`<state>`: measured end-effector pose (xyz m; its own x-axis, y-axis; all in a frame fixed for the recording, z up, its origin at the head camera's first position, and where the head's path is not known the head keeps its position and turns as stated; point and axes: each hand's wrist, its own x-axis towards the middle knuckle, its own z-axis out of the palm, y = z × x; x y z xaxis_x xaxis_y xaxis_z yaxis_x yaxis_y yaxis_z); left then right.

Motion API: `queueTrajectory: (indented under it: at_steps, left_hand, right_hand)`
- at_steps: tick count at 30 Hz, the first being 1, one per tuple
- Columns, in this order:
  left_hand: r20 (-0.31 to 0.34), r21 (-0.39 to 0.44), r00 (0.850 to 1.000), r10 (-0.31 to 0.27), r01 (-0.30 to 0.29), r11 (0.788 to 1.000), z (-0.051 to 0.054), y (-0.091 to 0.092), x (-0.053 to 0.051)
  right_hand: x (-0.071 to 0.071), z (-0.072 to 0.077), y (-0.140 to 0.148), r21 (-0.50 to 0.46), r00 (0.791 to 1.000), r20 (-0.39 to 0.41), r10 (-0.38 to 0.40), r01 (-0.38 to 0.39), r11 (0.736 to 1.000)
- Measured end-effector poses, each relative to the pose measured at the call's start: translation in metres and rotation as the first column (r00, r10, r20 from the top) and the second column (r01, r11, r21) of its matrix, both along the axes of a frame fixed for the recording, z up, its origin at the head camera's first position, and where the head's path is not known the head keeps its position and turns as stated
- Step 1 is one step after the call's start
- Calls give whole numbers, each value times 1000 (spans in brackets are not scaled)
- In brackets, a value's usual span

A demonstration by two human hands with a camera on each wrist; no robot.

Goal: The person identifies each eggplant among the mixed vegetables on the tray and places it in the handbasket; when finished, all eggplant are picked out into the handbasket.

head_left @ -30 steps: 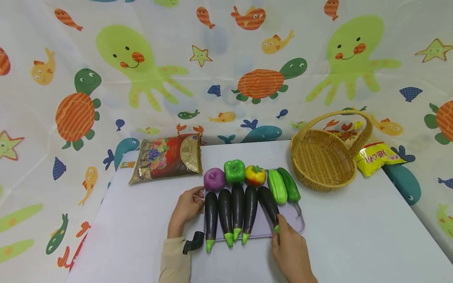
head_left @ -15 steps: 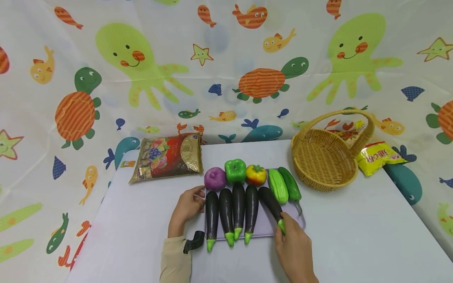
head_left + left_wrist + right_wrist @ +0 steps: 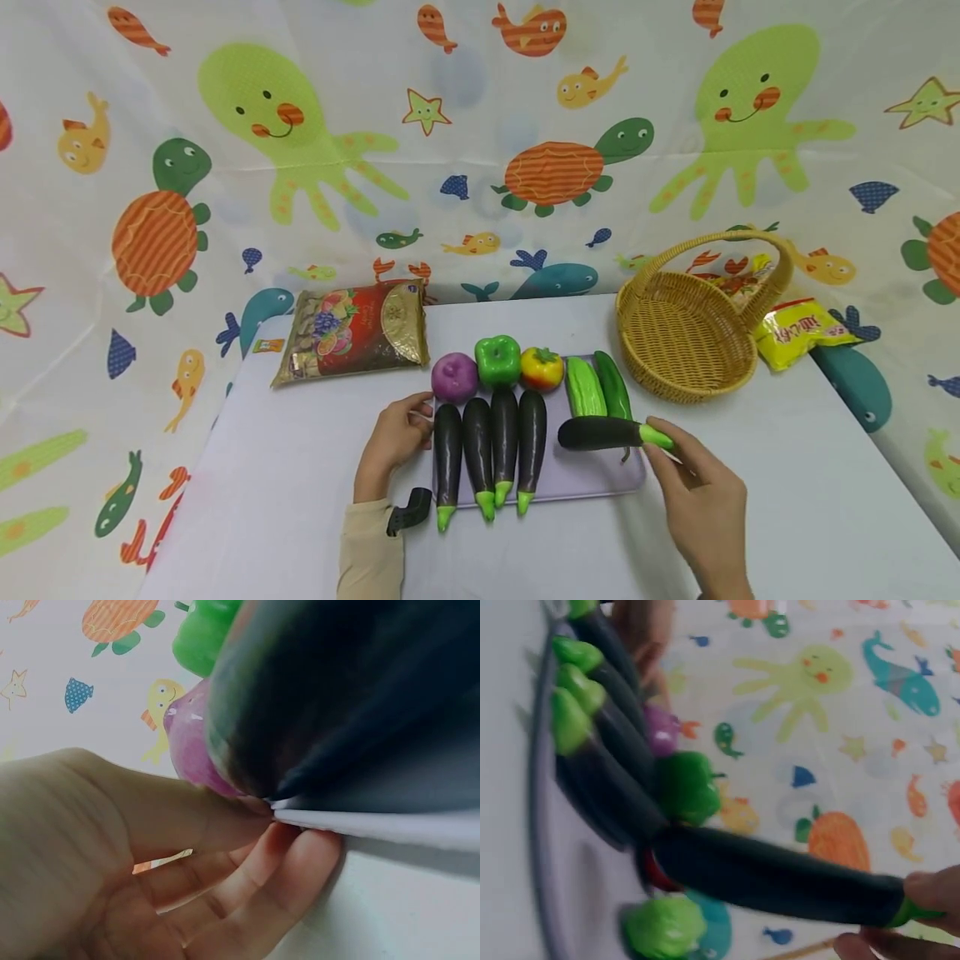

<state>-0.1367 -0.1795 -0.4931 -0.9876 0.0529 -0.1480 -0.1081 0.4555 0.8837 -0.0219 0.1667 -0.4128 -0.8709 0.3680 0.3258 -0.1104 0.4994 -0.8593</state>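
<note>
My right hand (image 3: 705, 496) pinches the green stem of an eggplant (image 3: 598, 432), which lies level above the right part of a lilac tray (image 3: 592, 487). In the right wrist view this eggplant (image 3: 780, 877) stretches out from the fingertips. My left hand (image 3: 393, 442) grips the tray's left edge; in the left wrist view the thumb and fingers (image 3: 311, 859) meet at that rim. Several more eggplants (image 3: 504, 442) lie side by side on the tray. Behind them sit a purple onion-like vegetable (image 3: 454, 377), a green bell pepper (image 3: 497, 362) and a yellow-red pepper (image 3: 542, 369).
A light green ridged vegetable (image 3: 585, 386) and a long green pepper (image 3: 613, 383) lie at the tray's right. A wicker basket (image 3: 686, 333) stands behind right, near a yellow snack packet (image 3: 802, 332). A red-gold bag (image 3: 352, 332) lies at back left, beside a small orange packet (image 3: 268, 346).
My right hand has lifted the rightmost eggplant off the tray and moved right, turning it from slanted to sideways. The left hand stays at the tray's edge.
</note>
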Motion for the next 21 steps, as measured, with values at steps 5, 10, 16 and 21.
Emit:
queueTrajectory:
  at_steps: [5, 10, 16, 21]
  left_hand:
    - [-2, -4, 1000, 2, -2, 1000, 0, -2, 0]
    - [1, -5, 1000, 5, -5, 1000, 0, -3, 0]
    - [7, 5, 1000, 4, -4, 1000, 0, -2, 0]
    - [12, 11, 1000, 3, -3, 1000, -1, 0, 1]
  right_hand:
    - [-16, 25, 39, -64, 986, 164, 2, 8, 998]
    - [-54, 40, 87, -397, 988, -4, 157, -146, 906]
    - [-112, 55, 129, -550, 966, 49, 252, -185, 815]
    - [-149, 54, 141, -340, 959, 173, 224, -155, 928]
